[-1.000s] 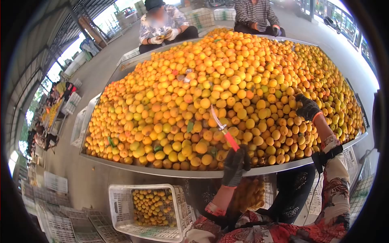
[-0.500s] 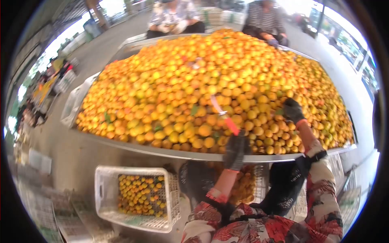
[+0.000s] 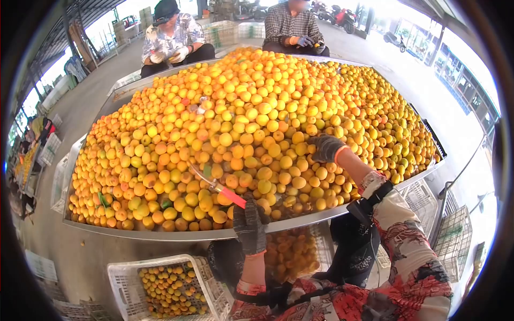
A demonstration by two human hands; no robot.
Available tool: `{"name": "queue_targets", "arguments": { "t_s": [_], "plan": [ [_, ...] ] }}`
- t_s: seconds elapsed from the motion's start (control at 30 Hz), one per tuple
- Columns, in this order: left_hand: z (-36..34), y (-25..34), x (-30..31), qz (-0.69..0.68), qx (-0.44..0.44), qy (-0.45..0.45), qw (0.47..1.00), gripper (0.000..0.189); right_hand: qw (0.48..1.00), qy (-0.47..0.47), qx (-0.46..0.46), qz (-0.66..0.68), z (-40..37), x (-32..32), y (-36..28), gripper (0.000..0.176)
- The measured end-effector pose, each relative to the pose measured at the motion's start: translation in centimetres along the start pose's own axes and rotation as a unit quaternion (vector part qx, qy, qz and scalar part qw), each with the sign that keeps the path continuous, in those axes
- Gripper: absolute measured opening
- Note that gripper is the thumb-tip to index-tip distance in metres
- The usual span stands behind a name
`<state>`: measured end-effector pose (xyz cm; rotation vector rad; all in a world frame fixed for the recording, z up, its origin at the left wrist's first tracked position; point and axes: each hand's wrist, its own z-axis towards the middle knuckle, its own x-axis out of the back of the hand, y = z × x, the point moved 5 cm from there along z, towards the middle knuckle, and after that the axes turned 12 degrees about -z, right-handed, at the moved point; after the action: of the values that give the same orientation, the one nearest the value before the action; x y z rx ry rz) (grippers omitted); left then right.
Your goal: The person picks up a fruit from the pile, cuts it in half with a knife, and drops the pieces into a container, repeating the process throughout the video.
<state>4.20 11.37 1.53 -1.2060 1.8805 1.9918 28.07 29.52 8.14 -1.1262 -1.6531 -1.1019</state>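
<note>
In my gloved left hand point(image 3: 250, 227), closed at the near rim, is a small knife point(image 3: 231, 197) with a pinkish-red handle; its thin blade points up and left over the fruit. My gloved right hand point(image 3: 327, 148) reaches onto the pile of apricots point(image 3: 235, 144), touching fruit right of the middle. Its fingers bend down among the apricots and the tips are hidden, so whether it grips one does not show. The pile fills a wide metal-edged table point(image 3: 176, 235). A few green leaves point(image 3: 166, 204) lie among the fruit.
Below the table at left stands a white crate point(image 3: 120, 291) partly filled with apricots. More apricots point(image 3: 292, 254) sit in a container between my legs. Two people point(image 3: 174, 40) sit across the table. White crates point(image 3: 455, 243) stand at the right.
The view has swung right, so the pile and both hands appear further left. My right hand has shifted slightly farther across the pile. The knife stays in my left hand.
</note>
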Motion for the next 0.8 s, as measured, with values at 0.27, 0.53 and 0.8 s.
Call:
{"name": "queue_targets", "arguments": {
  "t_s": [0.27, 0.53, 0.8],
  "plan": [
    [0.7, -1.4, 0.4, -0.029, -0.007, 0.007, 1.000, 0.021, 0.916, 0.016, -0.056, 0.398, -1.8, 0.4, 1.1, 0.049],
    [0.3, 0.3, 0.0, 0.119, -0.057, -0.024, 0.991, 0.026, 0.673, -0.064, 0.346, 0.650, -13.2, 6.9, -19.2, 0.037],
    [-0.5, 0.1, -0.9, -0.014, 0.031, 0.017, 0.999, 0.021, 0.771, 0.169, 0.383, 0.480, -15.4, 10.6, -24.4, 0.040]
  ]
}}
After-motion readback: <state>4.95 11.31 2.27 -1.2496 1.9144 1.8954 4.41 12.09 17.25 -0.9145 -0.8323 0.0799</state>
